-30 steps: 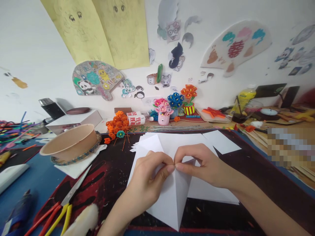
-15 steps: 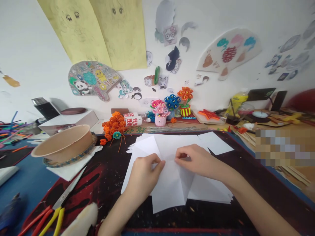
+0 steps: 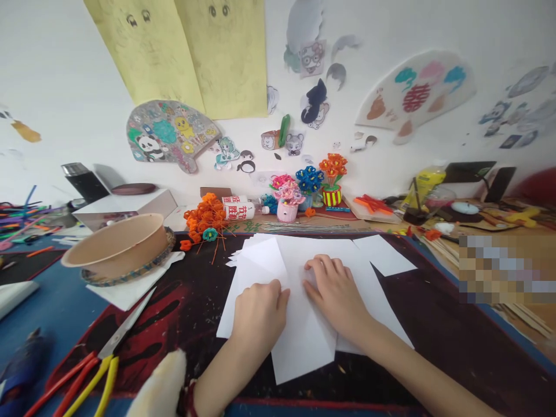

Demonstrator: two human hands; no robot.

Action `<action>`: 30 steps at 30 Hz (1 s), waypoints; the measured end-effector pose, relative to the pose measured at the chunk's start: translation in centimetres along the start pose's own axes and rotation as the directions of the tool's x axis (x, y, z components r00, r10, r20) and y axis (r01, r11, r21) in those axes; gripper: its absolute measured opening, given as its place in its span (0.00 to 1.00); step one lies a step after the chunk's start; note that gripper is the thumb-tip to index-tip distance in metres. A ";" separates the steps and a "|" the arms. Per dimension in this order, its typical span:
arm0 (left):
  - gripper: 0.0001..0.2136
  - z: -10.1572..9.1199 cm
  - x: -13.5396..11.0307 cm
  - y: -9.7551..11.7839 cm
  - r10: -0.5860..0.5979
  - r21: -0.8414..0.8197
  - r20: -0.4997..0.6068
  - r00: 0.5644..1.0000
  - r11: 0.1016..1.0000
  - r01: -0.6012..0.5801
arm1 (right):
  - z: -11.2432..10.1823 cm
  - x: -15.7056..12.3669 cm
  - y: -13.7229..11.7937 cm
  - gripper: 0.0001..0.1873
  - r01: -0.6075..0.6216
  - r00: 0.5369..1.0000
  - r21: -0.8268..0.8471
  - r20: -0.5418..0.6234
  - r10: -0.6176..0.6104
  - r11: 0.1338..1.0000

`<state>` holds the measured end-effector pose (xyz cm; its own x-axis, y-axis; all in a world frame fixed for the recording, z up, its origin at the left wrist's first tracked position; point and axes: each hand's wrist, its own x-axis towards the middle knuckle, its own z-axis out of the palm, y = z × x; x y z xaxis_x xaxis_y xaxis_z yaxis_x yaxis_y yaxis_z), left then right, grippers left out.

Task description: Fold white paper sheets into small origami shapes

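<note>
A folded sheet of white paper [image 3: 304,353] lies in front of me, over a spread of other white sheets. My left hand [image 3: 260,310] is closed at its left edge, thumb against the curled fingers; the grip itself is mostly hidden. Opposite it, my right hand [image 3: 336,292] rests on the sheet, open, with bent fingers and the thumb apart from them. Another sheet [image 3: 384,255] sticks out at the upper right of the spread, and a smaller white piece [image 3: 263,258] lies beyond my left hand.
Scissors [image 3: 113,341] with red and yellow handles lie at the left, below a tan bowl [image 3: 117,240]. Orange fuzzy-wire flowers [image 3: 206,217] and a pink flower pot [image 3: 286,211] stand along the back. Thin sticks [image 3: 527,318] lie at the right.
My right hand has gone from a pinch to open fingers on the paper. The raised crease has flattened. My left hand stays at the left edge, slightly lower.
</note>
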<state>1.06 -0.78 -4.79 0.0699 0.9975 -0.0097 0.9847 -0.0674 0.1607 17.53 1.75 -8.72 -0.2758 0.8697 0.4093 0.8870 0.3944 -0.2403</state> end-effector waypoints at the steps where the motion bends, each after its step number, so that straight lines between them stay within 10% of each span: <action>1: 0.15 0.1 0.0 0.0 -0.004 0.003 0.004 1.000 1.000 0.004 | 0.1 0.0 0.1 0.07 0.000 1.000 -0.003 -0.001 0.000 1.000; 20: 0.14 -0.3 -0.1 -0.2 -0.029 -0.027 0.051 0.998 0.999 0.030 | 0.0 0.0 0.0 0.06 0.007 1.000 -0.041 -0.026 -0.008 0.999; 30: 0.19 -0.7 0.5 -1.5 -0.017 -0.299 0.098 0.995 0.953 0.046 | -0.2 0.4 0.9 0.08 -0.052 0.995 0.016 -0.088 0.053 0.999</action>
<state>-0.45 -0.19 -4.29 0.0687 0.9916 -0.1093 0.8940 -0.0126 0.4479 18.33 2.39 -8.60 -0.1947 0.8602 0.4714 0.8939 0.3534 -0.2756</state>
